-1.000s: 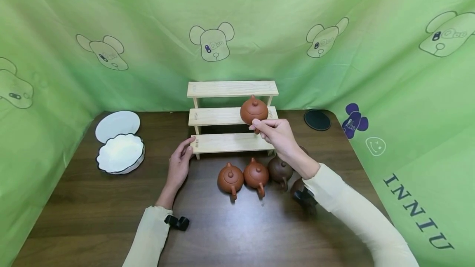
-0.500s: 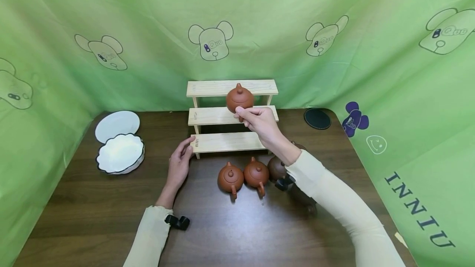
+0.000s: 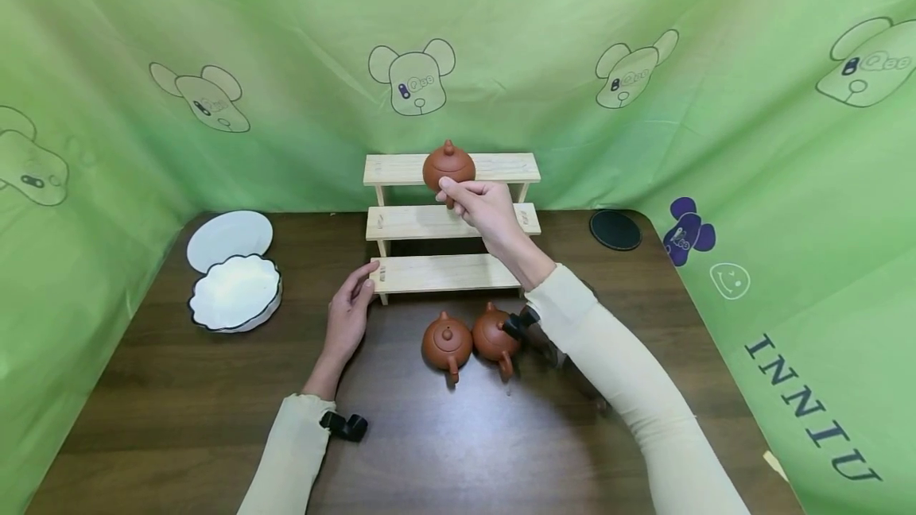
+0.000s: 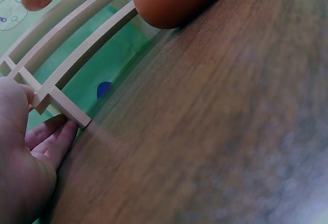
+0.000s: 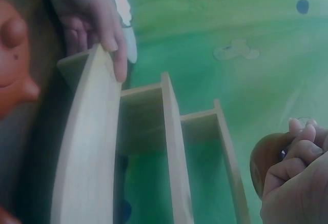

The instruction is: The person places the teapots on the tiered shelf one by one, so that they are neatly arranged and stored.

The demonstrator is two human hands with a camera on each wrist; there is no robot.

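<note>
My right hand (image 3: 490, 217) pinches a reddish-brown clay teapot (image 3: 448, 168) by its handle, in front of the top step of a three-tier wooden display stand (image 3: 440, 273). In the right wrist view the held teapot (image 5: 260, 160) is partly covered by the fingers. My left hand (image 3: 348, 318) grips the left end of the bottom step; the left wrist view shows its fingers (image 4: 59, 139) around the stand's leg. Two more reddish-brown teapots, a left one (image 3: 447, 342) and a right one (image 3: 492, 334), sit on the table before the stand. The right sleeve hides most of the darker teapots beside them.
A white scalloped bowl (image 3: 236, 292) and a white oval plate (image 3: 230, 238) lie at the left of the brown table (image 3: 415, 451). At the back right rests a dark round mat (image 3: 615, 230). Green printed cloth (image 3: 501, 46) encloses the back and sides.
My right hand has carried the teapot left and farther back, from in front of the middle step to the top step. The left hand has stayed on the stand.
</note>
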